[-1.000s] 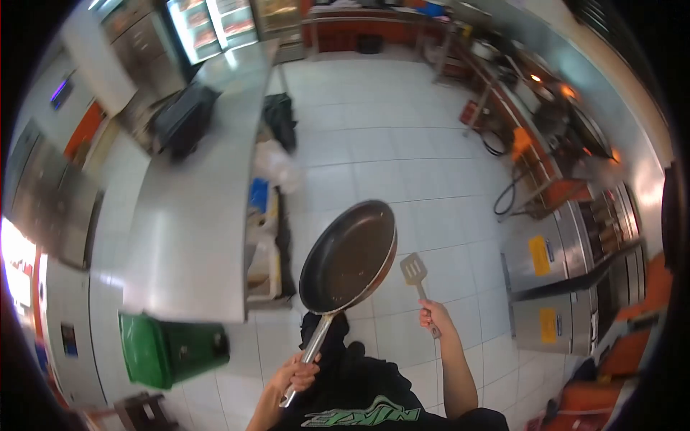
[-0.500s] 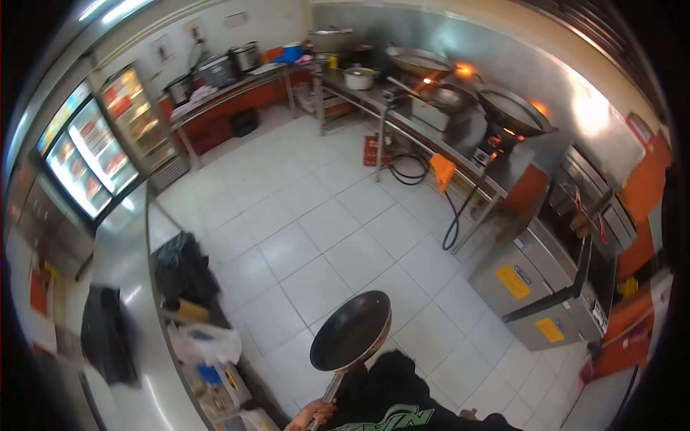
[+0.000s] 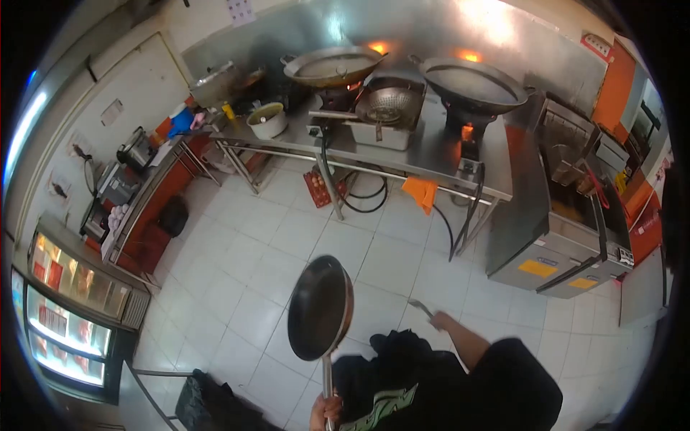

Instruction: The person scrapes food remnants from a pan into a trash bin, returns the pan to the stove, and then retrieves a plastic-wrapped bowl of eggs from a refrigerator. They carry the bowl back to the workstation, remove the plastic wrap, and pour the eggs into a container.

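A turn swings the stove bench [image 3: 433, 140] to twelve o'clock, seemingly orienting the work that way, left hand [image 3: 326, 409] gripping the frying pan [image 3: 318, 310], right hand [image 3: 440, 321] clasping the spatula [image 3: 420, 307].

This is a kitchen, by its look a commercial one, as in a restaurant; two wide woks [image 3: 480, 85] sit over burners [image 3: 467, 144] along a steel table [image 3: 296, 146], with orange flames [image 3: 471, 56] glowing behind them; a steel sheet [image 3: 431, 29] covers the wall at their back; a white pot [image 3: 267, 128] stands on the same table; to the right is a fryer [image 3: 523, 255] with wire baskets [image 3: 566, 164]; cookers [image 3: 135, 149] line the wall at the left, near a fridge [image 3: 68, 365] with lit glass doors; pale tiles [image 3: 230, 302] cover the floor; the left hand [image 3: 325, 411] grips a pan [image 3: 316, 309].
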A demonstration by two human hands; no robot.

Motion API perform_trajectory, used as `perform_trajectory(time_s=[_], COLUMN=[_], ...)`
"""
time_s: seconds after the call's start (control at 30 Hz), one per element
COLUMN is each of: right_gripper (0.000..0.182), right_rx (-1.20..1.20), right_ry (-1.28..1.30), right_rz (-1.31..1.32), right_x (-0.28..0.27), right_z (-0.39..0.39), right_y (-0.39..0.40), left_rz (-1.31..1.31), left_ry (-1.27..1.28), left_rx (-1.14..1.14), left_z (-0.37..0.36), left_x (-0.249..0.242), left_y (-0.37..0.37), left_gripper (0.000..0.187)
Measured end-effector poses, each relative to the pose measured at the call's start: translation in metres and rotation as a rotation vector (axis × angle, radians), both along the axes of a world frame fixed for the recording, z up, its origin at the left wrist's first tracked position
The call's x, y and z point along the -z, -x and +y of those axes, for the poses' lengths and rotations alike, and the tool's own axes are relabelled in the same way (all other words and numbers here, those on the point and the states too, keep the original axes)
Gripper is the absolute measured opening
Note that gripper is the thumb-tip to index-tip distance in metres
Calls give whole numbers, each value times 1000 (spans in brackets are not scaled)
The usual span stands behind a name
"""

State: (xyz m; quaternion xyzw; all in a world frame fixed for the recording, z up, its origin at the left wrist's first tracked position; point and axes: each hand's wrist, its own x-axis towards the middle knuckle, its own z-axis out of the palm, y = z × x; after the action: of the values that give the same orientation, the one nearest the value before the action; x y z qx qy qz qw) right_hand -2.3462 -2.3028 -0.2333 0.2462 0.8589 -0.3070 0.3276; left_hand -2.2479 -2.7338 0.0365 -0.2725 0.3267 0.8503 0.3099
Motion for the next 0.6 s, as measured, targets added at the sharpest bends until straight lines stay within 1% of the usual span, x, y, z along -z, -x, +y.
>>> perform_trajectory(time_s=[0.03,0.07,0.1,0.13,0.17,0.2,0.23,0.27,0.3,0.33,0.37,0.4,0.43,0.47,0.5,0.53,0.6], right_gripper=[38,35,31,35,34,33,33,34,37,37,36,35,36,36,36,36,37], right_rx=[-258,-179,-212,-254,-302,-343,-332,-293,-251,-237,-161,-86,-87,-70,10,88,195], right_ry=[26,137,259,352,342,337,345,402,457,451,438,419,342,335,278,225,178], right_rz=[18,118,88,161,320,472,467,609,744,744,683,622,652,662,729,780,754], right_x=[-34,-70,-92,-129,-158,-172,-171,-173,-175,-179,-189,-201,-213,-207,-196,-190,-219], right_z=[-26,-53,-78,-104,-128,-155,-181,-200,-216,-233,-252,-266,-278,-289,-297,-301,-305], right_y=[65,119,175,219,261,293,322,354,381,401,419,434,444,459,470,479,502], left_rz=[-2,19,180,183,124,54,81,86,183,280,272,273,280,296,304,298,290], left_ry=[-10,-31,178,181,113,51,230,228,161,94,114,107,100,90,217,211,270], left_rx=[-38,-81,-8,-14,-37,-55,-60,-50,0,54,-12,6,29,54,126,136,208], left_z=[-11,-17,-33,-45,-56,-68,-79,-91,-104,-119,-137,-158,-171,-175,-176,-180,-205], left_x=[-13,-17,-11,-13,-18,-21,-21,-23,-29,-33,-16,-3,-13,-33,-55,-63,-73], left_y=[24,55,79,107,140,170,198,234,267,298,327,355,386,424,460,495,558], left_gripper=[35,27,21,21,21,21,28,28,26,23,39,39,44,49,19,19,25])
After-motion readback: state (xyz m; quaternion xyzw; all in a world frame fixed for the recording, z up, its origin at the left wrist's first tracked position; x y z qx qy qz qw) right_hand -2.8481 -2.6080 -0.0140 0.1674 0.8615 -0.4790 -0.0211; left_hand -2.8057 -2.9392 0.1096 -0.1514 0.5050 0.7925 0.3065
